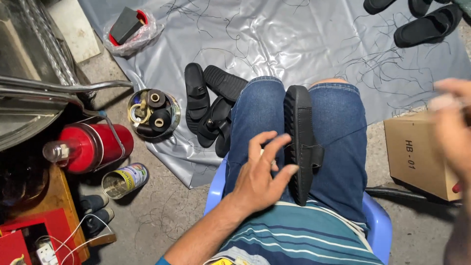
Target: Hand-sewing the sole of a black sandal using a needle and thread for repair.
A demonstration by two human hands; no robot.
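Your left hand (pixel 260 179) sits low in the centre of the frame, fingers spread loosely, thumb and fingertips touching the black sandal (pixel 300 142) wedged sole-up between your denim-clad thighs; your right hand (pixel 454 130) is raised at the right edge, blurred, so I cannot tell its grip; more black sandals (pixel 211 110) lie on the grey sheet (pixel 294 39), upper centre; a tin of thread spools (pixel 153 113) sits to their left.

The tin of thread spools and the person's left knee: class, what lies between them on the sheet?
Between the tin of spools and the left knee, a pile of black sandals lies, in the head view.
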